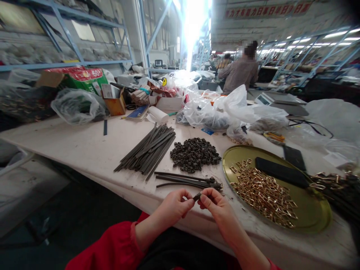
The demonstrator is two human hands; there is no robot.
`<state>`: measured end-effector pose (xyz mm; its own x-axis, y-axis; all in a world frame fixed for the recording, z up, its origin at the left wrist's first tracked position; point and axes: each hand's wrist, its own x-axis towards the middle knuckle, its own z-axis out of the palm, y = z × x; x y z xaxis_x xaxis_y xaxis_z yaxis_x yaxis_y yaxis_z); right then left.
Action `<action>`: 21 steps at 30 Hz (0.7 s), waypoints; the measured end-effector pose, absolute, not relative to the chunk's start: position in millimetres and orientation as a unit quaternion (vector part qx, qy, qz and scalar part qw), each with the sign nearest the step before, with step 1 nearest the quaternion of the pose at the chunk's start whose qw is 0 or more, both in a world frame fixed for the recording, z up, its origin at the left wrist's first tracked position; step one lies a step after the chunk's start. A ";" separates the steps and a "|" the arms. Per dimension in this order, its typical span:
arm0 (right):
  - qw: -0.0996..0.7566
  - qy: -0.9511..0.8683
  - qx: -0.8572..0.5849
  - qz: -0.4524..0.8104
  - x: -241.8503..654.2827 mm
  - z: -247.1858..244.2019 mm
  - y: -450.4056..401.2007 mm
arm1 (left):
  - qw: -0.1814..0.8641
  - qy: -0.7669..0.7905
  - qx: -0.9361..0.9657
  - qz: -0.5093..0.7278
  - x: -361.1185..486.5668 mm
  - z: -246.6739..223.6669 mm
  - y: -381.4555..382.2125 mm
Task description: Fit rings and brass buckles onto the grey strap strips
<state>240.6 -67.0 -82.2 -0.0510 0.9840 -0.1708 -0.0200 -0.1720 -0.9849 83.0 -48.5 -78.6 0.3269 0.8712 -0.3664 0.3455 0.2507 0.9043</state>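
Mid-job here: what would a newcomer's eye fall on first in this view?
Probably the white glare at the top, just left of the picture's centre line or on it. Next, the gold-coloured round tray at right, with its heap of shiny metal frames. Then, low centre, the left hand and right hand pinching a small dark piece.

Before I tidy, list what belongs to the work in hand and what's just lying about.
Likely in use: dark piece in left hand and right hand, dark strips, dark loops, perhaps gold-coloured frames.

Likely lying about: blue booklet, red-green package.
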 end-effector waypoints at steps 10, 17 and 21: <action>0.432 -0.577 -0.557 0.412 232.8 -97.4 -69.1 | 0.493 0.547 0.646 0.201 80.3 -78.3 -47.1; 0.453 -0.424 -0.540 0.568 230.8 -91.1 -62.0 | 0.543 0.539 0.607 0.213 84.6 -80.4 -45.1; 0.487 -0.417 -0.553 0.532 222.4 -101.2 -65.6 | 0.558 0.530 0.584 0.259 90.4 -82.9 -50.8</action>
<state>222.4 -65.6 -101.2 0.0864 0.9795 -0.1818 -0.0560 -0.1774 -0.9825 90.4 -50.8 -82.9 0.3049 0.9074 -0.2892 0.3288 0.1847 0.9262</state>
